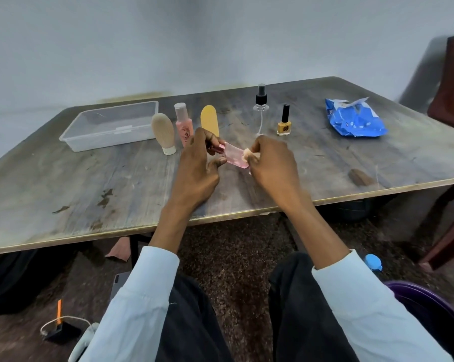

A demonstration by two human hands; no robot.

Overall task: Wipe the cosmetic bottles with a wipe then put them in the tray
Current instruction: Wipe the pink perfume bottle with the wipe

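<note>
Barely started, I'd say: the tray (pixel 90 142) past the left hand (pixel 197 165) is empty. That hand pinches a pink bottle (pixel 235 156) while the right hand (pixel 270 163) pinches a wipe (pixel 246 154) against it. Five bottles (pixel 163 131) wait beyond both hands.

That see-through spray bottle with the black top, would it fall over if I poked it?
Probably yes. The clear spray bottle stands tall and narrow on the table, with the dark pump up top, so a poke near the top would likely tip it. It looks empty, only a thin tube showing inside, so it is probably very light and would slide easily.
</note>
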